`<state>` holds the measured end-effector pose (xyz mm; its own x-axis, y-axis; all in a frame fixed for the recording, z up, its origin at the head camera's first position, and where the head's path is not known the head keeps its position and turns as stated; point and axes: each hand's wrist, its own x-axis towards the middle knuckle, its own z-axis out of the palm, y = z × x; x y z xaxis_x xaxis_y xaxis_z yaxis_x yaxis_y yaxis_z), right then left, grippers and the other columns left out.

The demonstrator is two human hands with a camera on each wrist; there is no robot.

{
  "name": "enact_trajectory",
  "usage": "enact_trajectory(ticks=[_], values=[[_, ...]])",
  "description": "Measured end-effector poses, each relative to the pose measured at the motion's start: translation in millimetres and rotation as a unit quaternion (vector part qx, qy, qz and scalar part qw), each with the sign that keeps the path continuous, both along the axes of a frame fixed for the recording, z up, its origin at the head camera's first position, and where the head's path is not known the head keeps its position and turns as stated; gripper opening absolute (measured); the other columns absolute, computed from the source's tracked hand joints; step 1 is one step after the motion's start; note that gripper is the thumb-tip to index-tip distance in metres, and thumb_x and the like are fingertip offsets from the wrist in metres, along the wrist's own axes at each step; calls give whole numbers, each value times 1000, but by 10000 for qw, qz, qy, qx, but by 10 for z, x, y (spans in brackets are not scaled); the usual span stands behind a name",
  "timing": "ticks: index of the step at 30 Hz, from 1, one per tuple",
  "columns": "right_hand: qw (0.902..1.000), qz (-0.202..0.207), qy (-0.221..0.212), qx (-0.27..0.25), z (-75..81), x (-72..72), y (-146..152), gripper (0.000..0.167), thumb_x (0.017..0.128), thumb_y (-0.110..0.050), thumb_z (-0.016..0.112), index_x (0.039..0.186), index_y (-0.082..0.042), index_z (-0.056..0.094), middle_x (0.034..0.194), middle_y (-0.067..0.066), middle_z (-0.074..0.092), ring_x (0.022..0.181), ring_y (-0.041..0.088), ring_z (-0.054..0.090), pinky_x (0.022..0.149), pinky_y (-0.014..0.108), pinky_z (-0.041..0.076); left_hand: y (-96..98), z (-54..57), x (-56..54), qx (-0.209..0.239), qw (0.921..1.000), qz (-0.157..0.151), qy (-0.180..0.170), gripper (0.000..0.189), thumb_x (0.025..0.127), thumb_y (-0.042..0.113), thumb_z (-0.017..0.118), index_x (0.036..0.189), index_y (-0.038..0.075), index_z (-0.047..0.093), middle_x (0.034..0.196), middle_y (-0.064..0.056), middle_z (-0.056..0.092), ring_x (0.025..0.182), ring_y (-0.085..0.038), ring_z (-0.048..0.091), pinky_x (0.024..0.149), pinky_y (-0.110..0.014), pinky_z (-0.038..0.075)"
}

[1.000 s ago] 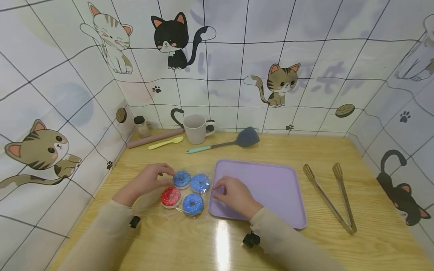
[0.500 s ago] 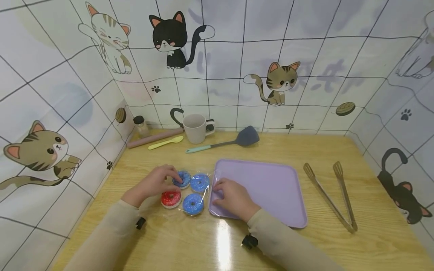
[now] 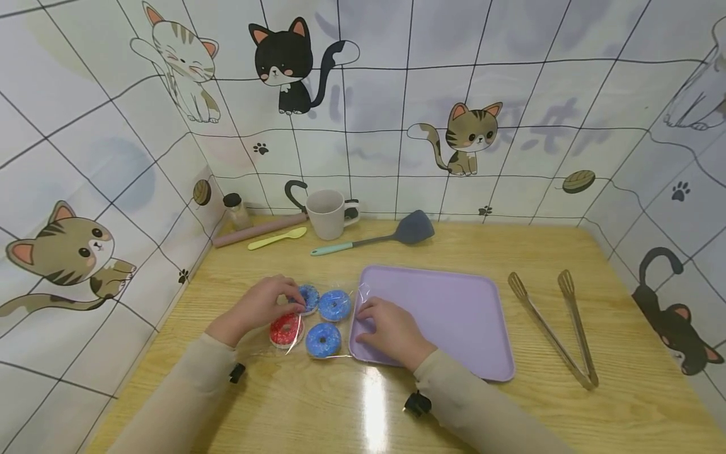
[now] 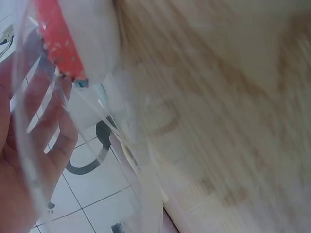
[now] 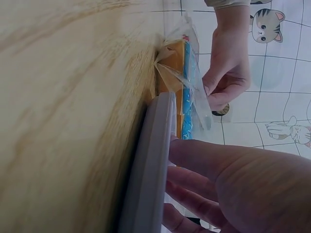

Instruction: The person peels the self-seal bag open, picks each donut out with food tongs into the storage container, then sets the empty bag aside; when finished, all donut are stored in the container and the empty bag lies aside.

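Note:
Several ring doughnuts lie in a clear plastic bag: a red doughnut (image 3: 286, 330) at front left, a blue doughnut (image 3: 334, 305) at back right, another blue doughnut (image 3: 323, 340) at the front. My left hand (image 3: 262, 304) partly hides the back left blue doughnut (image 3: 310, 297). Its curled thumb and fingers pinch the plastic bag (image 5: 199, 104), as the right wrist view shows. My right hand (image 3: 394, 331) rests at the left rim of a lilac tray (image 3: 454, 315), thumb and index apart. In the left wrist view the red doughnut (image 4: 60, 41) is close up behind film.
Along the back wall stand a jar (image 3: 236, 211) and a mug (image 3: 328, 214). Near them lie a rolling pin (image 3: 261, 231), a yellow spoon (image 3: 278, 239) and a spatula (image 3: 411, 230). Metal tongs (image 3: 558, 337) lie spread right of the tray.
My left hand has moved slightly right, over the back left doughnut. The plastic film now spreads wider to both sides. My right hand has barely moved at the tray's rim.

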<state>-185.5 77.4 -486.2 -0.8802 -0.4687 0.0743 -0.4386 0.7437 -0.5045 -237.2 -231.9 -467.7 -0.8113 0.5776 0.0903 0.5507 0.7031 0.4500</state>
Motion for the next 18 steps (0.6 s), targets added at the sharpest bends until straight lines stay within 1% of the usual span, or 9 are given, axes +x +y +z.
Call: enact_trajectory(ticks=[4, 7, 12, 15, 18], values=[[10000, 3, 46, 14, -9, -9, 4, 38, 80, -28, 90, 111, -9, 79, 120, -2, 71, 114, 22, 68, 99, 40, 54, -52, -22, -5, 266, 9996, -109, 16, 4, 94, 26, 77, 95, 24, 80, 98, 14, 71, 94, -10, 67, 87, -41, 56], [10000, 6, 71, 45, -9, -8, 13, 38, 79, -28, 90, 111, -9, 80, 120, -2, 71, 114, 22, 68, 99, 40, 54, -91, -19, -1, 438, 9990, -77, -33, 5, 95, 25, 77, 97, 25, 80, 99, 15, 71, 94, -7, 66, 82, -37, 56], [10000, 12, 73, 19, -10, -5, 25, 37, 79, -28, 91, 109, -9, 80, 120, -2, 71, 115, 22, 68, 99, 40, 54, -147, 15, 19, 638, 9979, 14, -127, 7, 95, 27, 76, 99, 24, 81, 101, 16, 71, 91, -5, 64, 74, -29, 52], [10000, 14, 14, 9, -12, -7, 26, 38, 79, -27, 91, 110, -9, 80, 121, -1, 71, 115, 22, 68, 100, 41, 53, -176, 47, 35, 798, 9967, 40, -167, 8, 95, 27, 76, 100, 24, 81, 101, 17, 72, 90, -5, 64, 73, -28, 50], [10000, 24, -20, 83, -17, -14, 24, 38, 80, -28, 90, 112, -9, 79, 122, -1, 71, 117, 22, 67, 102, 40, 53, -201, 86, 51, 968, 9952, 45, -108, 7, 95, 26, 76, 99, 23, 81, 100, 17, 72, 88, -5, 63, 72, -29, 50]])
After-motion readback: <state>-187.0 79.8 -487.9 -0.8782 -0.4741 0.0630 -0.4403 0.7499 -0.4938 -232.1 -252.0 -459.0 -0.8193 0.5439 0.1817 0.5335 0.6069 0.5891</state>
